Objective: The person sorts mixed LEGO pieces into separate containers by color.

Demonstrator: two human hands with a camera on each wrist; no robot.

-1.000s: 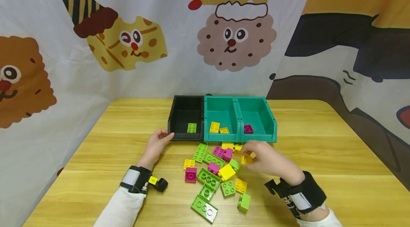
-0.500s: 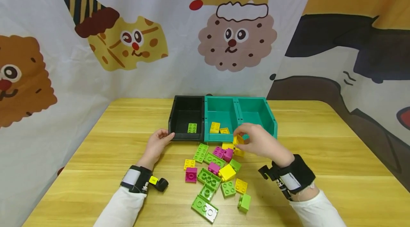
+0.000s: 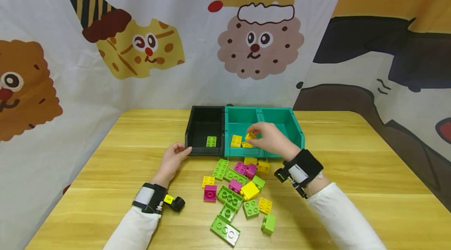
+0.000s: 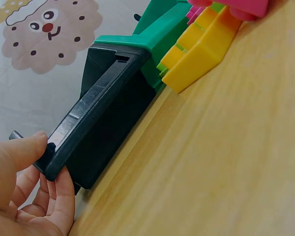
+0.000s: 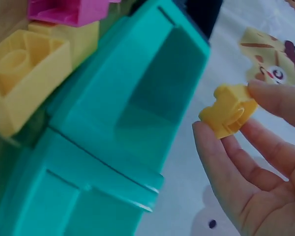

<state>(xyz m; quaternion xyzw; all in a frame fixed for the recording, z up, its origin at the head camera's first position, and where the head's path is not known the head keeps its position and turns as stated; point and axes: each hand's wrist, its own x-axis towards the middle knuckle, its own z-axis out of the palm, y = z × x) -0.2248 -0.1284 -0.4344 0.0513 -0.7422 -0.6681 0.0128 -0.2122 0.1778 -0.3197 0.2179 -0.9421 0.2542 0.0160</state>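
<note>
My right hand pinches a yellow building block between thumb and fingers, above the front of the middle teal bin. Two yellow blocks lie in that bin, under and beside the fingertips. At the far left of the row, my left hand grips the front corner of the black bin, thumb on top of the rim and fingers beneath. One green block sits inside the black bin. The right teal bin is partly hidden behind my right hand.
In front of the bins, loose blocks are scattered: several green, such as a long green block, plus magenta blocks and yellow blocks. All stand on a wooden table, with a printed curtain behind.
My right hand has carried the yellow block up and left, from the loose blocks to above the middle teal bin. My left hand has stayed on the black bin.
</note>
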